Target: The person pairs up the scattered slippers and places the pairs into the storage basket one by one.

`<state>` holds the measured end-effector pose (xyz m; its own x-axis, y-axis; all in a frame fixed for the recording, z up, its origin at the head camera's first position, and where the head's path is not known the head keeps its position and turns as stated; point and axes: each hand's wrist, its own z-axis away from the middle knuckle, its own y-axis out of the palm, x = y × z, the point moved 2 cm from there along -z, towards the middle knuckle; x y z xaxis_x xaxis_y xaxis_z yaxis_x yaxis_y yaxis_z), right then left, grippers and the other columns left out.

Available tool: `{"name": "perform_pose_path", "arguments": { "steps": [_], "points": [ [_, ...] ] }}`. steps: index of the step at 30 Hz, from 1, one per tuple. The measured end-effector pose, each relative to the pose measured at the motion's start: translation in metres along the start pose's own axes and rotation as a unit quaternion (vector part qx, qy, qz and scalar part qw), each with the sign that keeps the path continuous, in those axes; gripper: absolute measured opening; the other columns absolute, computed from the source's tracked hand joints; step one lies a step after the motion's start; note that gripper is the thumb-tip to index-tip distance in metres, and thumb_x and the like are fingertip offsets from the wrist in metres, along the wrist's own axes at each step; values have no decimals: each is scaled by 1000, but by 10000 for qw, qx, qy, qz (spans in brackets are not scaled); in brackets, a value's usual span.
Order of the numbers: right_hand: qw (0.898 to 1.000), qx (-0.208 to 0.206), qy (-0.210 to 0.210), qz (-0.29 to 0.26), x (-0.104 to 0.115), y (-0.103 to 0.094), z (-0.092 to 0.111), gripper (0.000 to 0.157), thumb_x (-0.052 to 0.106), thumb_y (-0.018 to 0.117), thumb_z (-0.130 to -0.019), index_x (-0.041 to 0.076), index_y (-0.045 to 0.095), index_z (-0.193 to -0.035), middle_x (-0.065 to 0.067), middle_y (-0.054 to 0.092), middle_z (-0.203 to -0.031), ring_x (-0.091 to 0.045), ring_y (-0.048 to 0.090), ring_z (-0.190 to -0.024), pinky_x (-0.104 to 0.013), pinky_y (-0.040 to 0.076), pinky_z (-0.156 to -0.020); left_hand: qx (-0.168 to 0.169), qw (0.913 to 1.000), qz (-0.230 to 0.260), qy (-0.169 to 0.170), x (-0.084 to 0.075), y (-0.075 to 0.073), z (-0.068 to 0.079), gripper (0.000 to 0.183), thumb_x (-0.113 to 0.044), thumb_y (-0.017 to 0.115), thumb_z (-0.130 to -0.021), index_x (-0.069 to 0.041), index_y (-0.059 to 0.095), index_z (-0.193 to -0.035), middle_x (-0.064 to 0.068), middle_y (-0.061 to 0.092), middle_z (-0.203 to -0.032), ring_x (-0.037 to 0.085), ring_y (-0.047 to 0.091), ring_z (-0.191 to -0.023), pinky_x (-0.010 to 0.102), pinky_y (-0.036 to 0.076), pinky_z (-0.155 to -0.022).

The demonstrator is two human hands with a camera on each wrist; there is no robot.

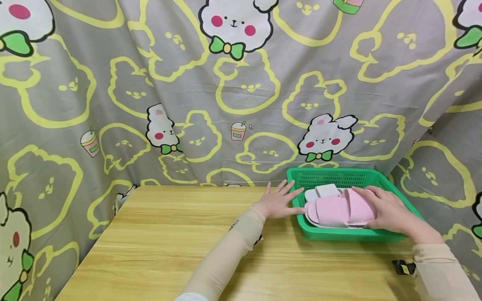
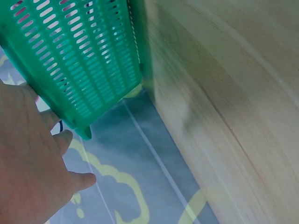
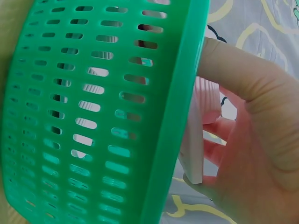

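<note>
A green plastic basket (image 1: 354, 235) with slotted walls stands at the right of the table. Inside it lie pink slippers (image 1: 331, 208) with ribbed straps, and behind them a white slipper (image 1: 326, 191) partly shows. My right hand (image 1: 393, 211) grips the pink slippers at their right end, thumb at the near side and fingers over the strap. In the right wrist view the basket wall (image 3: 103, 116) covers part of that hold. Spread fingers of my left hand (image 1: 276, 205) rest at the basket's left rim; the left wrist view shows them straight along its edge.
The wooden table (image 1: 169, 234) stretches to the left of the basket. A grey curtain (image 1: 203, 92) with rabbit prints hangs along the table's back and sides. A small black object (image 1: 403, 267) is by my right wrist.
</note>
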<state>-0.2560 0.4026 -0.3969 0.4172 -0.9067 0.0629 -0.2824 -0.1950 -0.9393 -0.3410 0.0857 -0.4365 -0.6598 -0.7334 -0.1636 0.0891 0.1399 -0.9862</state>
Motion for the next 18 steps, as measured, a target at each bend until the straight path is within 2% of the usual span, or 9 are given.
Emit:
{"name": "perform_pose_path", "arguments": {
  "steps": [11,18],
  "points": [
    [9989,423,168,-114,2,-1,-1,105,24,95,-50,14,44,-141,-23,48,-130,-45,43,-115,-63,35,-91,9,10000,51,-24,0,1,0,74,-79,30,-89,-51,2,-151,-13,-5,-164,15,-4,-154,63,3,-120],
    [9961,807,336,-125,3,0,-5,102,22,93,-55,15,42,-143,-26,45,-136,-49,41,-120,-68,32,-95,-8,9999,149,1,1,2,0,74,-78,30,-89,-49,6,-152,-13,-6,-164,16,-4,-154,63,2,-120]
  ]
}}
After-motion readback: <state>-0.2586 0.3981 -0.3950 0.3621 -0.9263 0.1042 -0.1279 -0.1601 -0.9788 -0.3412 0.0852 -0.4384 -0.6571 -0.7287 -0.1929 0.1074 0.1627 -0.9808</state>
